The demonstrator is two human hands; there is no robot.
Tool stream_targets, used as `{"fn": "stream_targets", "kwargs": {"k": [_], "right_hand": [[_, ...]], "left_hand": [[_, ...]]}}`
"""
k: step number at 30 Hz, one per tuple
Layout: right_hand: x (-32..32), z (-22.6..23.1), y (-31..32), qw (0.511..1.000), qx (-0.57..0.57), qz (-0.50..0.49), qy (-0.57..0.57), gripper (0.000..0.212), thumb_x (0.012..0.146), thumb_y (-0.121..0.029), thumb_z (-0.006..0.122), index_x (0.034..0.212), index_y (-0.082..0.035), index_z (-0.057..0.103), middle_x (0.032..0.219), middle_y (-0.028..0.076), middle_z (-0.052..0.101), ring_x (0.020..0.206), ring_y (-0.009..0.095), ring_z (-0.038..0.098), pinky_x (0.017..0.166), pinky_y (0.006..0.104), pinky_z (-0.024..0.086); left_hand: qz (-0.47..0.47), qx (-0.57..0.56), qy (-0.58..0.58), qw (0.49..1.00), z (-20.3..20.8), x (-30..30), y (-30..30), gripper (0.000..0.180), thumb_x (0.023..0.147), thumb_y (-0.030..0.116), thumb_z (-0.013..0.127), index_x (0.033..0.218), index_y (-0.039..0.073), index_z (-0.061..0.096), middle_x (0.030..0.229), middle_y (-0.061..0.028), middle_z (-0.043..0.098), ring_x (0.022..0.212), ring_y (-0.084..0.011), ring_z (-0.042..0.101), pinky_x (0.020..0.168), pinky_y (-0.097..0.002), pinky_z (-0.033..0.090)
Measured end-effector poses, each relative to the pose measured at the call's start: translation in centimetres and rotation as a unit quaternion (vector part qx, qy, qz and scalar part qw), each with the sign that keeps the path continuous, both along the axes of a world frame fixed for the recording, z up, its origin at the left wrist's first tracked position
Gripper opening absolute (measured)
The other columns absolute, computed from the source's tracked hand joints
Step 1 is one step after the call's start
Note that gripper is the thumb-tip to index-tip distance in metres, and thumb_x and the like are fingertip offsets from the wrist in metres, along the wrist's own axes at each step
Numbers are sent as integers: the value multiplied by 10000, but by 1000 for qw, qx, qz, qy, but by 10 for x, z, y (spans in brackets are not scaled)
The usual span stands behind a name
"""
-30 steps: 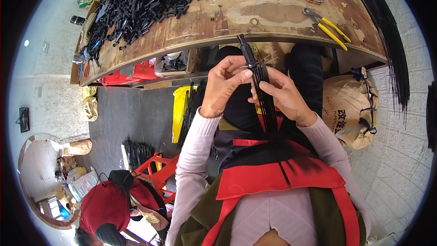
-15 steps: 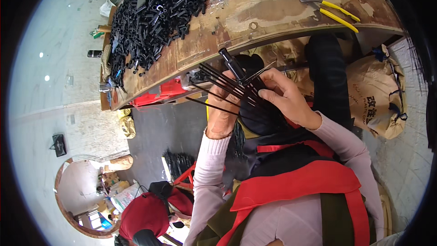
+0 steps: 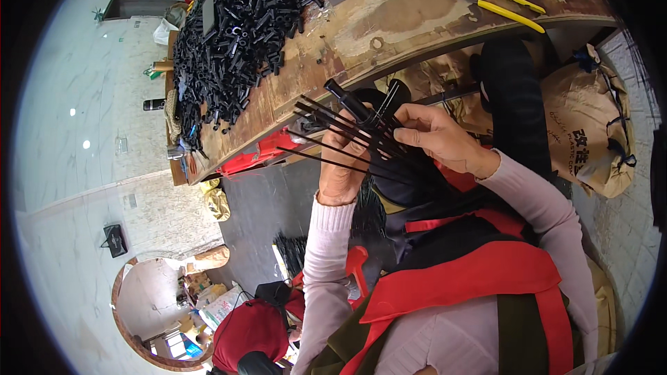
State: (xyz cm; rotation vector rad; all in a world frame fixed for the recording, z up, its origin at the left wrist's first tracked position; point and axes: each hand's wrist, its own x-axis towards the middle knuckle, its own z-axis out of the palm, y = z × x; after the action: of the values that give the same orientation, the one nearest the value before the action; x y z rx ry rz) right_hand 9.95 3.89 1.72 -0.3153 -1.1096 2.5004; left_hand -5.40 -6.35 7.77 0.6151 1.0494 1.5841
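In the head view, a black tube sits between the two hands, in front of the counter, with slim black rods gathered at its lower end. The left hand has its fingers curled round some rods, partly hidden; the right hand pinches others beside the tube. As far as one can judge, the rods already meet at the tube, but ordering them looks unfinished: several fan out leftward, apart from the rest. Against the picture a second ago, when the rods hung downward together, they now splay across the left hand, the tube leans further left, and the view has turned.
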Motion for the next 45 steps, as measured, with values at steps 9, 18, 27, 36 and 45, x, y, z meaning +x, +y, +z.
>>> {"fn": "stream_targets", "kwargs": {"k": [9, 18, 27, 36, 45], "right_hand": [[2, 0, 7, 993, -103, 56, 25, 108, 908, -86, 681, 962, -50, 594, 891, -28, 623, 831, 30, 566, 707, 164, 433], [-4, -6, -3, 988, -147, 33, 31, 134, 881, -38, 700, 994, 1, 640, 923, 25, 646, 857, 76, 607, 769, 198, 476], [1, -2, -11, 990, -130, -35, 37, 174, 869, -47, 708, 1022, 20, 657, 935, 34, 652, 860, 95, 609, 793, 220, 469], [0, 0, -17, 994, -69, -60, 52, 103, 910, -56, 669, 989, -7, 625, 914, 5, 633, 860, 68, 590, 808, 224, 467], [5, 2, -6, 989, -139, 21, 32, 119, 880, -66, 714, 960, -7, 647, 896, 12, 643, 846, 77, 611, 769, 210, 475]], "left_hand": [[-88, -18, -23, 996, -4, -18, 0, 515, 858, 130, 733, 1296, 30, 482, 1159, -76, 601, 1036, -193, 626, 862, -313, 552], [-87, -37, 19, 995, -16, -30, 3, 391, 925, 132, 662, 1263, 9, 510, 1054, -66, 625, 879, -143, 645, 742, -279, 557], [-97, -20, -47, 994, -14, -29, 2, 628, 806, 176, 801, 1305, -7, 466, 1151, -97, 612, 1013, -206, 647, 891, -320, 544], [-86, 6, -33, 996, -12, -24, 2, 653, 795, 165, 809, 1315, -21, 460, 1157, -102, 619, 1044, -200, 637, 910, -314, 535], [-119, -45, -42, 991, -6, -29, 0, 535, 844, 140, 760, 1287, -11, 502, 1049, -68, 661, 908, -156, 669, 787, -264, 557]]}}
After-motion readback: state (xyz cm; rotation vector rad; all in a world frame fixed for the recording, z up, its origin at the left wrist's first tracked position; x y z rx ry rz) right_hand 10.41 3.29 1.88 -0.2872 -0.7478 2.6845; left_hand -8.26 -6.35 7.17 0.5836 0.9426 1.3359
